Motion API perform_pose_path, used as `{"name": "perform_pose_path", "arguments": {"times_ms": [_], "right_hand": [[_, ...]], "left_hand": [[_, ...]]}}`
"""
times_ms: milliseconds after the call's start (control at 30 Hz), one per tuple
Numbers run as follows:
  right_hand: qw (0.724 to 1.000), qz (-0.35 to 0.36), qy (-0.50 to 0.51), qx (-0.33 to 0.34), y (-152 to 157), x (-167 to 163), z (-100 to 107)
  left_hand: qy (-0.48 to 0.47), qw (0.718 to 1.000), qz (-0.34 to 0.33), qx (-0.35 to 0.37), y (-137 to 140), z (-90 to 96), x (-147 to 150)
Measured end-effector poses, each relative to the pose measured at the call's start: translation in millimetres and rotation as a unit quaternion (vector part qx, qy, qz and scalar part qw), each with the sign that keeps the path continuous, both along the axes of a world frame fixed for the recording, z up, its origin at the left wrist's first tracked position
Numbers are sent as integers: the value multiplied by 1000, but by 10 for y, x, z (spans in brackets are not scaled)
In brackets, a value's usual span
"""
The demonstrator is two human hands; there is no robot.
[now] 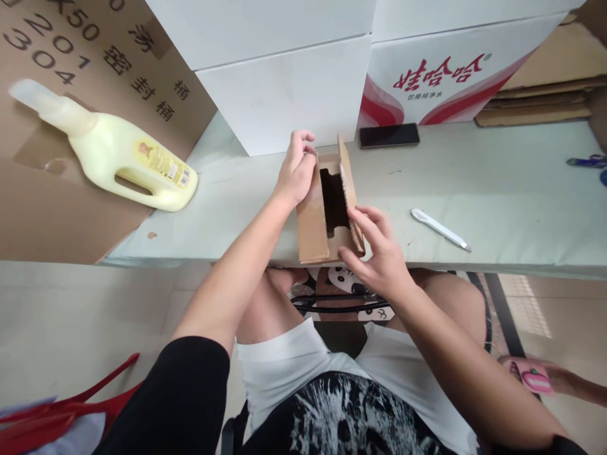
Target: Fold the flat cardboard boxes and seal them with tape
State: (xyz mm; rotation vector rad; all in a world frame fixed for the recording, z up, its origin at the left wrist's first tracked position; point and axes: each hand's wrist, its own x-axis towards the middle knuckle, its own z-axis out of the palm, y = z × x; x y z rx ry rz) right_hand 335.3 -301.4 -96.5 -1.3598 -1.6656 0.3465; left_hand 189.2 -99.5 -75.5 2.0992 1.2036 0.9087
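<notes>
Two bare hands are at a small cardboard box (312, 229), which sits near the front edge of the bench, in front of the person. The left hand (296, 174) has its grip clamped on the box's far left corner, fingers bent over it. The right hand (379, 249) has its grip apart: fingertips touch the raised flap (348, 177) on the right, while the thumb stands separate by the near end. The box is open on top; its inside is dark, so I cannot tell what it holds.

Beyond it stand plain white boxes (284, 95), closed on the sides that show. Beside them, a white-and-red carton (455, 104) reads 娃哈哈, with 饮用纯净水 in smaller print. A phone (389, 136) lies dark against its foot. To the left, a pale yellow bottle (102, 151) with a handle bears a label (164, 163) too small to read. The large brown carton (28, 208) behind it shows X50, 201, 304 and 密封桶.

A pale green cloth (478, 183) covers the bench (531, 249). On its right side lie a white cutter (441, 230), blue-handled scissors (588, 162) and flattened cardboard (535, 114). Below, at right, a foot in a pink slipper (535, 379) rests on the tiled floor.
</notes>
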Motion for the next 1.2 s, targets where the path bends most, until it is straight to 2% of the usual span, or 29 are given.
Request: {"name": "perform_pose_path", "arguments": {"times_ms": [167, 300, 400, 533, 633, 733, 967, 1200], "right_hand": [[999, 33, -12, -31, -13, -8, -94], [999, 21, -4, -29, 12, -6, -119], [999, 13, -6, -31, 33, -13, -106], [999, 18, 4, -33, 44, -16, -117], [999, 28, 38, -20, 38, -6, -142], [996, 41, 74, -10, 27, 4, -151], [993, 36, 112, -31, 22, -15, -143], [988, 50, 143, -39, -5, -18, -227]], "left_hand": [[60, 995, 24, 79, 24, -110, -37], [103, 981, 74, 145, -150, -31, -82], [134, 981, 45, 133, -468, 133, -145], [176, 980, -9, 87, -1056, 294, -295], [231, 968, -59, 72, -1463, 298, -374], [276, 955, -79, 80, -1707, 258, -358], [319, 944, -39, 75, -1716, 238, -245], [311, 941, -78, 106, -1695, 204, -262]]}}
